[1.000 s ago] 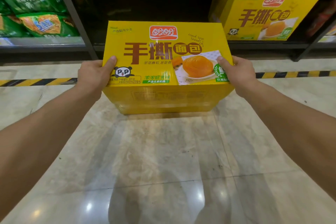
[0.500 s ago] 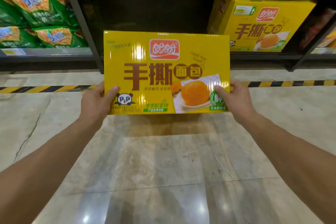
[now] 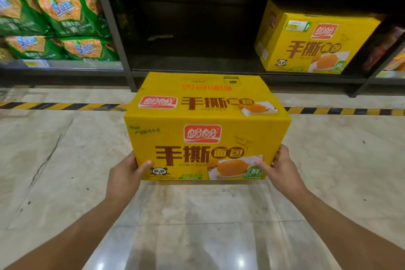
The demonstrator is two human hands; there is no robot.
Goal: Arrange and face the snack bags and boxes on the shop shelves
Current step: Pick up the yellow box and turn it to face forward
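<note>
Seemingly midway, the left hand (image 3: 126, 178) and right hand (image 3: 283, 171) clasp the yellow bread box (image 3: 206, 138) by its lower corners, thumbs on its front, short and left of the shelved twin box (image 3: 311, 46), so placing and facing remain.

Dim shelf recess (image 3: 197, 28), bright glare spots on glossy floor (image 3: 219, 215), slight blur, wide-angle edge distortion.

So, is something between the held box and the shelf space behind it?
Nothing visible. The held box, gripped by the left hand and right hand, faces open shelf; the other box stands off to the right.
</note>
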